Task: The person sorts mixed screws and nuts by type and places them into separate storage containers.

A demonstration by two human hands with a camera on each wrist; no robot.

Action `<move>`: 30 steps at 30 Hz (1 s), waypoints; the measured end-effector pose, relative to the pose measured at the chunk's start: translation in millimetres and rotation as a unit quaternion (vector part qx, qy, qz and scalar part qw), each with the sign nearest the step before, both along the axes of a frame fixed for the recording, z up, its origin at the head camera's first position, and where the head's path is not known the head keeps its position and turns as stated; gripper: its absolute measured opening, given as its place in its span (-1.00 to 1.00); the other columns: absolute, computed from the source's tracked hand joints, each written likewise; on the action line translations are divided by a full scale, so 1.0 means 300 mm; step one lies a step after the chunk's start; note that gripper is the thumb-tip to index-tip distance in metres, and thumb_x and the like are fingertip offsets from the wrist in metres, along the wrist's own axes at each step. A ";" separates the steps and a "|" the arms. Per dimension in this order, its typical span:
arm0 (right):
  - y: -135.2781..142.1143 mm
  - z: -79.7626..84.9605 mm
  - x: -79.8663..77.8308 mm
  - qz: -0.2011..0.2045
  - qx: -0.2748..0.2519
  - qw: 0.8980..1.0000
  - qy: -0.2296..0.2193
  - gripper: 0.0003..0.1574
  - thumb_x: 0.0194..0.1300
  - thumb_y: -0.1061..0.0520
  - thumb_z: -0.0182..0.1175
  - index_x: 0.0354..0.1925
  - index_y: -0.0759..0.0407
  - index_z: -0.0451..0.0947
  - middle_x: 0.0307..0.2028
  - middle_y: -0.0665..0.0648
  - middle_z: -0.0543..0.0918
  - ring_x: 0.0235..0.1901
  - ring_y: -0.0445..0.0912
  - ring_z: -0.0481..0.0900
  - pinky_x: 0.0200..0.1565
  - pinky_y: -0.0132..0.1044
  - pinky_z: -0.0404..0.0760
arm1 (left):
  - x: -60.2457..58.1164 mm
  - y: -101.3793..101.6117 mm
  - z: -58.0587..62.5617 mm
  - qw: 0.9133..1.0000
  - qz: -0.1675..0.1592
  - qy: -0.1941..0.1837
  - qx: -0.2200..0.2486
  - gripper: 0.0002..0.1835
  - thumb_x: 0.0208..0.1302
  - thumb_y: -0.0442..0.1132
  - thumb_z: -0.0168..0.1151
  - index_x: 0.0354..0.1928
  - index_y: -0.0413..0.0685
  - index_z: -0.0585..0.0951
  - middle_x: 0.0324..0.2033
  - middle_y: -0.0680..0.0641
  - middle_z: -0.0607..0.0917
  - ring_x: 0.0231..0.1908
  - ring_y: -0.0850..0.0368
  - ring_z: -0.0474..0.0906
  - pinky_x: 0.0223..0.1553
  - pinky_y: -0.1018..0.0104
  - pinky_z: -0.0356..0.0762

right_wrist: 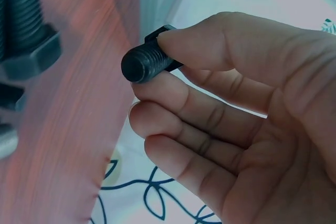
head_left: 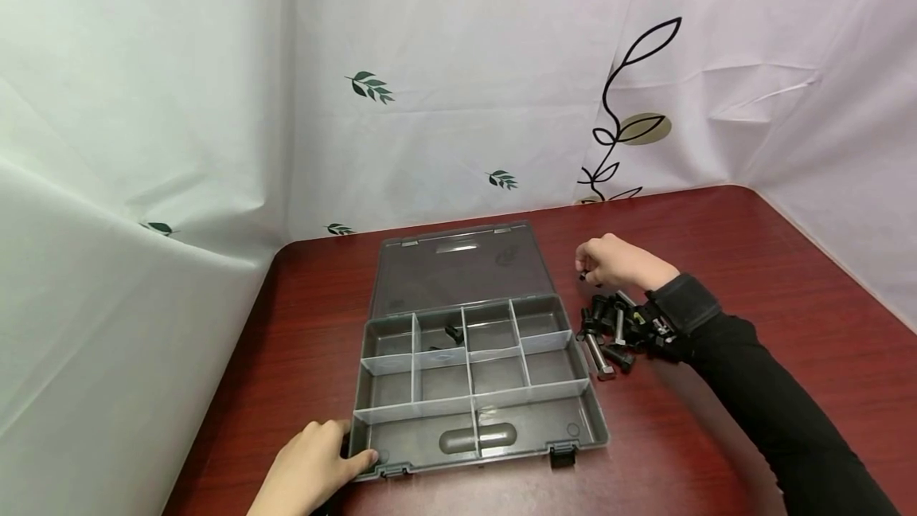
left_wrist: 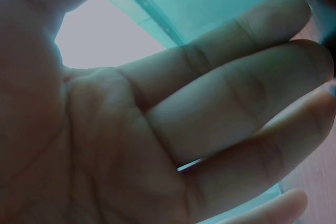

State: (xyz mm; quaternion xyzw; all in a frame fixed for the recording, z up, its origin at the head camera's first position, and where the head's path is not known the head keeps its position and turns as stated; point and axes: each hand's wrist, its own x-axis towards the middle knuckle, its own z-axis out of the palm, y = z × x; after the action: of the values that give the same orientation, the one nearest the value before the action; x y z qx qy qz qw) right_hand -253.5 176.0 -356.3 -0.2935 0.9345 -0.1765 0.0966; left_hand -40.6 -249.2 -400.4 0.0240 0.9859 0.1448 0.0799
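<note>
A grey plastic compartment box lies with its lid folded back on the table. At its front left corner my left hand grips the wall, thumb over the rim and fingers outside. In the left wrist view those fingers stretch along the box. My right hand is beyond the box's right side, above the table. It pinches a short black hex bolt between thumb and fingers, threaded end outward. Small black bolts lie in a back-row compartment.
Beside the box on the right is a pile of black and silver bolts, partly covered by the right wrist. The lid lies flat behind the box. White patterned cloth hangs along the table's back and sides.
</note>
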 end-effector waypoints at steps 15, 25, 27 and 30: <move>-0.098 0.036 0.024 0.033 -0.018 0.999 0.030 -0.88 0.10 0.31 0.16 -0.32 0.19 0.51 -0.54 0.00 0.45 -0.55 -0.15 0.34 -0.38 -0.23 0.38 | 0.000 -0.001 -0.001 1.000 0.002 0.001 0.000 -0.67 -0.10 0.10 0.37 -0.53 0.06 0.51 -0.75 0.09 0.33 -0.64 0.14 0.23 -0.55 0.18 0.25; -0.152 0.053 0.038 0.058 -0.034 0.998 0.008 -0.86 0.11 0.32 0.12 -0.29 0.20 0.51 -0.55 0.00 0.45 -0.57 -0.16 0.34 -0.37 -0.26 0.38 | 0.000 -0.001 -0.002 1.000 0.000 0.004 -0.002 -0.67 -0.10 0.10 0.37 -0.53 0.06 0.51 -0.75 0.10 0.34 -0.63 0.14 0.24 -0.55 0.18 0.26; -0.164 0.053 0.037 0.064 -0.032 0.997 0.008 -0.85 0.11 0.32 0.11 -0.27 0.22 0.51 -0.53 0.00 0.46 -0.56 -0.16 0.36 -0.37 -0.26 0.39 | 0.001 -0.001 -0.003 1.000 0.001 0.003 0.000 -0.68 -0.10 0.10 0.37 -0.52 0.06 0.52 -0.75 0.10 0.34 -0.63 0.15 0.24 -0.55 0.19 0.26; -0.180 0.052 0.035 0.067 -0.024 0.997 0.007 -0.84 0.12 0.31 0.12 -0.26 0.24 0.52 -0.52 0.01 0.47 -0.53 -0.16 0.38 -0.36 -0.26 0.40 | 0.001 0.000 -0.002 1.000 0.001 0.001 0.002 -0.68 -0.10 0.10 0.37 -0.52 0.05 0.53 -0.75 0.10 0.34 -0.63 0.15 0.24 -0.56 0.19 0.26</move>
State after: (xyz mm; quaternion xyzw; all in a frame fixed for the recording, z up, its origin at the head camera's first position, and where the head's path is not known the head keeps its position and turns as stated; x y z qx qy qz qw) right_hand -243.1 121.9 -340.6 -0.3593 0.9089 -0.1895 0.0944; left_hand -40.5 -249.3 -401.1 0.0233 0.9858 0.1463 0.0787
